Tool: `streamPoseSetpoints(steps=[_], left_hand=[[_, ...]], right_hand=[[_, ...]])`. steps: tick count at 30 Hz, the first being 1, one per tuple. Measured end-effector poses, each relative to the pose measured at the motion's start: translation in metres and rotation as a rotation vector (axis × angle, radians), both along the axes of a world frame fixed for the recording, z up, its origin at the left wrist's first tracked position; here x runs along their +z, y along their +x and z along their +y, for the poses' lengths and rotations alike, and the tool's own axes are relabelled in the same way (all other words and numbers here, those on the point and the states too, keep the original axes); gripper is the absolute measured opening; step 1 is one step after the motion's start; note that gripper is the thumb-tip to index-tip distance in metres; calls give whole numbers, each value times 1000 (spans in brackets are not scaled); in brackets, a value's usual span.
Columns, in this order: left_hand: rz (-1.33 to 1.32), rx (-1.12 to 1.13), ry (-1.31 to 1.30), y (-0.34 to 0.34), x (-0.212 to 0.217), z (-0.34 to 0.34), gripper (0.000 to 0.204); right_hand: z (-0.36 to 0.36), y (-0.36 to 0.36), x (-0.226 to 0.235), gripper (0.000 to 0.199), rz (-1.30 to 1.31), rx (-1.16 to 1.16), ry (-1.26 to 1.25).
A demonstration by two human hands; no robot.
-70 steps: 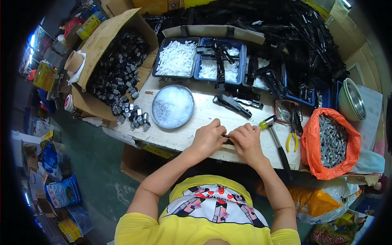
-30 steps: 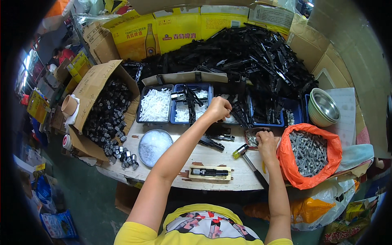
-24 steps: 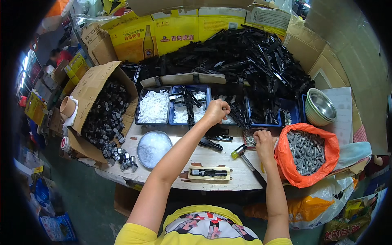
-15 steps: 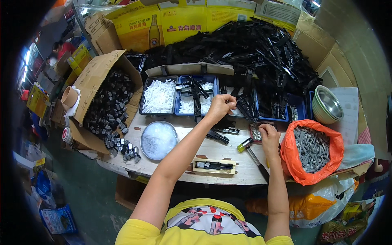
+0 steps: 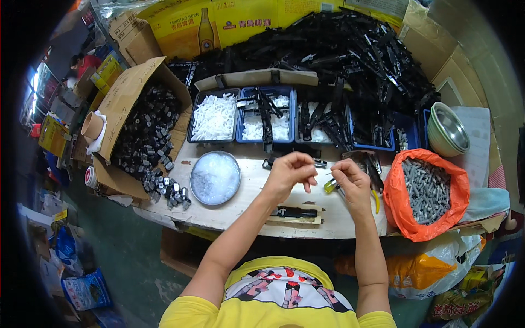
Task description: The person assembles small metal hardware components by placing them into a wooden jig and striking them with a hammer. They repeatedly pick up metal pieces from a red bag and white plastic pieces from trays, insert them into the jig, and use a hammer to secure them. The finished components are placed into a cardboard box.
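Note:
My left hand [image 5: 291,176] hovers above the bench with its fingers curled together; what they hold, if anything, is too small to tell. Facing it, my right hand [image 5: 353,183] pinches a small thin pale piece [image 5: 328,174] between thumb and fingertips. Below my left hand lies a pale wooden holder [image 5: 317,221] with a long black part [image 5: 298,212] in it. A tool with a yellow-green end [image 5: 330,186] lies between my hands, partly hidden by the right one. Beside the right wrist shows a yellow curved handle [image 5: 375,201].
Blue bins of white plastic pieces [image 5: 215,116] line the back, black parts lying across some. Behind them rises a black parts heap [image 5: 306,49]. At left are a round dish [image 5: 215,177] and a carton [image 5: 128,104] of dark pieces; at right, an orange bag [image 5: 395,202] of grey pieces and bowls [image 5: 448,131].
My left hand has come back from the bins toward me. My right hand has left the small tray and moved left, a thin piece now in its fingertips. The view has shifted slightly.

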State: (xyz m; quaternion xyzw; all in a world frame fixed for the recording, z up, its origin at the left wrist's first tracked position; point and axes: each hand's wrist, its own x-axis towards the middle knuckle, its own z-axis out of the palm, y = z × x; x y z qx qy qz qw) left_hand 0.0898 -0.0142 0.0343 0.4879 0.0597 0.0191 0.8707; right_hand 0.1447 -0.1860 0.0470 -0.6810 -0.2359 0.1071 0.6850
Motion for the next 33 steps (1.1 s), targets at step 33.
streamPoseSetpoints(steps=[33], left_hand=[[-397, 346, 906, -87, -32, 6, 18]], right_hand=[[28, -68, -16, 8, -703, 64, -381]])
